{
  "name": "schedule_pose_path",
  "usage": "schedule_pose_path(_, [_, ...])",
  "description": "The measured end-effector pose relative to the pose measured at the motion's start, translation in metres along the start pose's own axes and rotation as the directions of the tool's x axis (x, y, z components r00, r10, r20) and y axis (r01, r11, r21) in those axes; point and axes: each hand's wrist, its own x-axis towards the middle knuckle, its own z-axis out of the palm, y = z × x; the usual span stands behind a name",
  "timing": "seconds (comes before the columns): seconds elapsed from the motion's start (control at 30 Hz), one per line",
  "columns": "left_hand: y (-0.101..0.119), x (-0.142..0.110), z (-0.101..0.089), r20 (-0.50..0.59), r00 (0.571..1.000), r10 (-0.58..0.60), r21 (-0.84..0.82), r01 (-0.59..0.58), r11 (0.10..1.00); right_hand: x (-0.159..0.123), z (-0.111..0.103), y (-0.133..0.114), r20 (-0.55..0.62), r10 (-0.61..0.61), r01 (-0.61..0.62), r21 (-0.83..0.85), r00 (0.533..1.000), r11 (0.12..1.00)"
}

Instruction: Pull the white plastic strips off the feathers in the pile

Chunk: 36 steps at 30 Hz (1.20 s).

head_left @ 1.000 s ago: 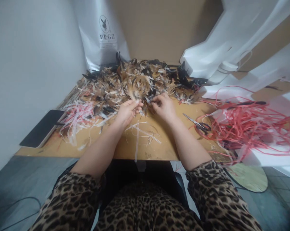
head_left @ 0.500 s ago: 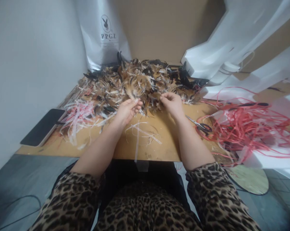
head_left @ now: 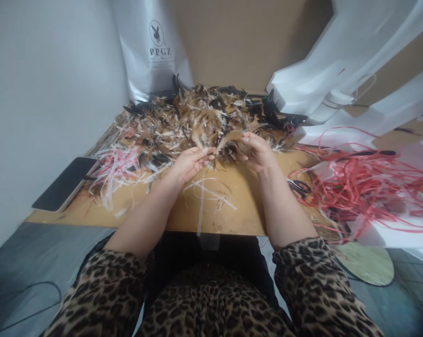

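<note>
Brown and cream in the head view, a curved bunch of soft feathers (head_left: pixel 230 139) spans the gap between the person's two bare hands, in front of a wide heap of tan, black and white plumes (head_left: pixel 155 124) on a yellowish-brown tabletop (head_left: pixel 246 222). The left hand (head_left: pixel 193 164) is pinched narrow at the bunch's pale inner end. The right hand (head_left: pixel 260 152) is half curled, its thumb and fingers at the outer end; whether it grips or merely touches cannot be told.

A slack left pinch could let single quills slide out and drop among similar ones, where they would be hard to pick out again. Too sharp a pull by the right fingers could bend or split the fine barbs. Because the bunch hangs so near the heap's front edge, it could also snag and drag loose plumes along.

Nearer the body, thin white crossed strips (head_left: pixel 215 194) lie between the forearms; one reaches the table's edge, so a brushing arm could pull it off. Dark-handled scissors (head_left: pixel 302 188) rest beside the right forearm, partly hidden by it. An outward swing of that arm could knock them into the tangled red plastic ribbon (head_left: pixel 369 187).
</note>
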Motion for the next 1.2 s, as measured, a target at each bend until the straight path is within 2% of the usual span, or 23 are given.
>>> schedule_pose_path(0.07, [-0.001,-0.003,0.003,0.034,0.999,-0.042,0.004,0.042,0.999,0.0,0.002,0.001,0.032,0.011,-0.012,0.034,0.999,0.999])
schedule_pose_path(0.17, [-0.001,-0.006,0.006,0.086,0.992,-0.095,0.007,0.095,0.995,0.001,0.003,0.006,0.014,0.035,-0.036,0.029,0.999,0.999])
schedule_pose_path(0.23, [-0.001,-0.005,0.006,0.087,0.991,-0.098,-0.004,0.099,0.995,0.004,0.002,0.011,-0.047,0.041,-0.041,-0.002,0.998,0.999])
schedule_pose_path(0.3, [-0.001,-0.003,0.005,0.072,0.995,-0.075,-0.023,0.077,0.997,0.008,0.0,0.016,-0.166,-0.002,-0.012,-0.084,0.986,0.996])
schedule_pose_path(0.33, [-0.001,-0.002,0.004,0.068,0.996,-0.06,-0.031,0.062,0.998,0.01,0.0,0.018,-0.242,-0.062,0.024,-0.155,0.968,0.988])
schedule_pose_path(0.4, [-0.001,0.001,0.002,0.057,0.998,-0.026,-0.048,0.029,0.998,0.013,-0.001,0.021,-0.366,-0.258,0.126,-0.347,0.894,0.929])
schedule_pose_path(0.47, [-0.001,0.002,0.0,0.04,0.999,0.007,-0.051,-0.005,0.999,0.012,0.001,0.022,-0.384,-0.451,0.219,-0.514,0.806,0.83])
schedule_pose_path(0.5, [-0.002,0.003,0.0,0.033,0.999,0.02,-0.047,-0.019,0.999,0.01,0.004,0.021,-0.36,-0.496,0.249,-0.552,0.79,0.796])
schedule_pose_path(0.53, [-0.002,0.003,-0.001,0.029,0.999,0.031,-0.039,-0.03,0.999,0.008,0.007,0.021,-0.325,-0.499,0.264,-0.557,0.803,0.788])
schedule_pose_path(0.57, [-0.003,0.003,-0.001,0.028,0.999,0.04,-0.03,-0.039,0.999,0.005,0.012,0.021,-0.285,-0.463,0.265,-0.529,0.84,0.806])
schedule_pose_path(0.63, [-0.004,0.003,-0.001,0.036,0.998,0.046,-0.013,-0.045,0.999,0.001,0.021,0.023,-0.198,-0.312,0.205,-0.425,0.929,0.882])
schedule_pose_path(0.67, [-0.005,0.003,0.0,0.043,0.998,0.044,-0.005,-0.043,0.999,0.0,0.025,0.026,-0.163,-0.239,0.165,-0.37,0.957,0.914])
schedule_pose_path(0.73, [-0.006,0.001,0.001,0.069,0.997,0.026,0.02,-0.027,0.999,-0.001,0.031,0.035,-0.118,-0.137,0.104,-0.254,0.983,0.962])
schedule_pose_path(0.87, [-0.007,-0.003,0.005,0.125,0.992,-0.031,0.067,0.022,0.997,0.0,0.036,0.046,-0.027,-0.031,0.03,-0.033,0.999,0.999])
schedule_pose_path(0.93, [-0.006,-0.004,0.007,0.113,0.992,-0.053,0.064,0.046,0.997,0.0,0.036,0.044,-0.032,-0.009,0.01,0.022,0.999,1.0])
schedule_pose_path(1.07, [-0.003,-0.004,0.007,0.043,0.996,-0.082,0.038,0.08,0.996,-0.004,0.036,0.03,-0.123,-0.007,0.002,-0.045,0.992,0.999])
schedule_pose_path(1.2, [-0.004,-0.002,0.005,0.028,0.994,-0.102,0.045,0.101,0.994,-0.007,0.038,0.027,-0.136,-0.063,0.044,-0.139,0.989,0.989])
